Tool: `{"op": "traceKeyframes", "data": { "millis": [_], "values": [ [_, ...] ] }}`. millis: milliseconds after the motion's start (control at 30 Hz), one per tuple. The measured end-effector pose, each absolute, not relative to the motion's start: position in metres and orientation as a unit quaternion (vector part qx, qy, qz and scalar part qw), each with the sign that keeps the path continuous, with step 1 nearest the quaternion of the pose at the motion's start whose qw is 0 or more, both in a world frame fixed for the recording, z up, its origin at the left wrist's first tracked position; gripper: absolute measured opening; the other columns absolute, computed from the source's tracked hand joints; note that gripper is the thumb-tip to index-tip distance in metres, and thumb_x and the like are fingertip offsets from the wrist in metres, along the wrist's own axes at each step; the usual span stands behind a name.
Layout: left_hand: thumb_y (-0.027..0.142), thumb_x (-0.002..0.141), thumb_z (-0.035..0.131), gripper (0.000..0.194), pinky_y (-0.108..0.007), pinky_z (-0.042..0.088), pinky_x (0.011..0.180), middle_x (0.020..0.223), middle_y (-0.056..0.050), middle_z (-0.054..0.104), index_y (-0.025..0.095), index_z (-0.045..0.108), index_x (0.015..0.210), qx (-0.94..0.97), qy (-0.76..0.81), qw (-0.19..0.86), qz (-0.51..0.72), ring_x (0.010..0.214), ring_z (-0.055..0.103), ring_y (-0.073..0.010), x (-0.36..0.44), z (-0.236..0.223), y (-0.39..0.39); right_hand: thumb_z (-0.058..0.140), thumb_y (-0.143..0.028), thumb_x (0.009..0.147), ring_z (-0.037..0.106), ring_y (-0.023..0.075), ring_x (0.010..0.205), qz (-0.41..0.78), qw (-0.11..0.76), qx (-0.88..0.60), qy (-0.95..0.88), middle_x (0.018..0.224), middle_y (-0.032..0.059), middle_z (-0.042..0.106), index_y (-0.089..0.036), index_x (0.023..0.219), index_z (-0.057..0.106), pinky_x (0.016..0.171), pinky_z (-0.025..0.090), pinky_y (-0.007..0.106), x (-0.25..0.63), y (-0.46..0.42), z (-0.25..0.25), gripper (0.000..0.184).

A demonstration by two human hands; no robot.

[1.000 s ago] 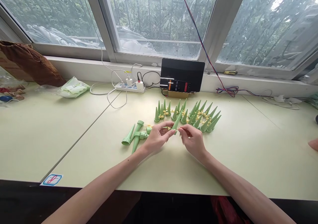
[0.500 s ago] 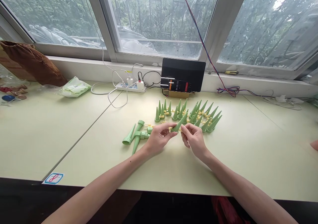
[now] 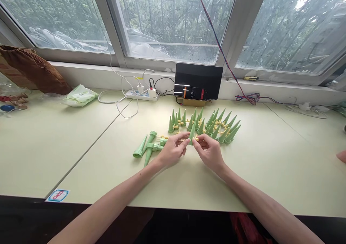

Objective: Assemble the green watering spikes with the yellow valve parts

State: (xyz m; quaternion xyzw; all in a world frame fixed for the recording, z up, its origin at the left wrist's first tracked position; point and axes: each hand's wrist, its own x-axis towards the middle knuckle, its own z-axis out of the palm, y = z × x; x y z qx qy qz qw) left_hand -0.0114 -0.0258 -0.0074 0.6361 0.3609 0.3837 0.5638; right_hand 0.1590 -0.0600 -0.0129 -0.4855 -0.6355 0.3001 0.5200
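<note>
While the left hand (image 3: 173,150) pinches a slim green plastic cone (image 3: 192,132) near its wide base between thumb and fingers, tip up, the right hand (image 3: 211,153) pinches a small yellow plastic piece (image 3: 196,139) at the cone's side with thumb and index finger. Both are held over the pale green desk (image 3: 108,172), roughly midway between its front and back edges. Just beyond the hands, toward the back edge, stand rows of green cones with yellow fittings (image 3: 231,135). Beside the left hand, on the side toward the desk's left edge, lie loose green cones and caps (image 3: 139,151), with thin yellow parts (image 3: 161,136) partly hidden behind that hand. Near the back edge, a black flat screen (image 3: 200,79) leans upright on a brown cardboard box (image 3: 193,102), close to a white power strip (image 3: 146,97).
</note>
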Motion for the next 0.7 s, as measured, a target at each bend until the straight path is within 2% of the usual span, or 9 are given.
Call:
{"op": "traceKeyframes", "data": {
  "millis": [133, 300, 433, 600, 700],
  "values": [
    [0.047, 0.09, 0.061, 0.049, -0.021, 0.039, 0.038, 0.1, -0.011, 0.067, 0.013, 0.057, 0.126, 0.642, 0.365, 0.57, 0.361, 0.051, 0.053, -0.0082, -0.0116, -0.004, -0.0264, 0.059, -0.037, 0.092, 0.047, 0.0123, 0.051, 0.237, 0.51, -0.491, -0.665, 0.062, -0.0016, 0.054, -0.021, 0.077, 0.055, 0.049, 0.04, 0.026, 0.1586, -0.0596, -0.0121, 0.022],
    [0.047, 0.09, 0.061, 0.041, -0.019, 0.039, 0.037, 0.098, -0.009, 0.067, 0.014, 0.058, 0.115, 0.65, 0.355, 0.574, 0.349, 0.054, 0.054, -0.0089, -0.0113, -0.0003, -0.0274, 0.06, -0.034, 0.091, 0.043, 0.0112, 0.051, 0.154, 0.501, -0.488, -0.698, 0.06, -0.0036, 0.048, -0.021, 0.076, 0.054, 0.05, 0.037, 0.025, 0.159, -0.0576, -0.0153, 0.021],
    [0.047, 0.09, 0.06, 0.035, -0.019, 0.04, 0.039, 0.084, -0.004, 0.063, 0.016, 0.057, 0.106, 0.651, 0.347, 0.579, 0.348, 0.053, 0.052, -0.0086, -0.0116, -0.0008, -0.027, 0.06, -0.029, 0.091, 0.039, 0.0103, 0.05, 0.104, 0.512, -0.467, -0.713, 0.058, -0.0049, 0.044, -0.021, 0.074, 0.052, 0.049, 0.035, 0.024, 0.1584, -0.0568, -0.0181, 0.021],
    [0.046, 0.093, 0.056, 0.03, -0.02, 0.036, 0.041, 0.063, 0.004, 0.051, 0.016, 0.054, 0.089, 0.663, 0.33, 0.581, 0.338, 0.046, 0.043, -0.007, -0.0133, -0.0023, -0.0269, 0.056, -0.022, 0.092, 0.037, 0.0101, 0.051, 0.075, 0.486, -0.448, -0.746, 0.06, -0.0048, 0.042, -0.021, 0.071, 0.047, 0.05, 0.032, 0.024, 0.1567, -0.0564, -0.0202, 0.022],
    [0.045, 0.094, 0.056, 0.03, -0.02, 0.032, 0.041, 0.059, 0.005, 0.046, 0.016, 0.052, 0.084, 0.667, 0.324, 0.583, 0.332, 0.045, 0.04, -0.0064, -0.0139, -0.0016, -0.0276, 0.055, -0.019, 0.091, 0.035, 0.0101, 0.052, 0.048, 0.476, -0.44, -0.76, 0.061, -0.0049, 0.039, -0.021, 0.069, 0.044, 0.05, 0.03, 0.024, 0.156, -0.0566, -0.0203, 0.025]
  ]
}}
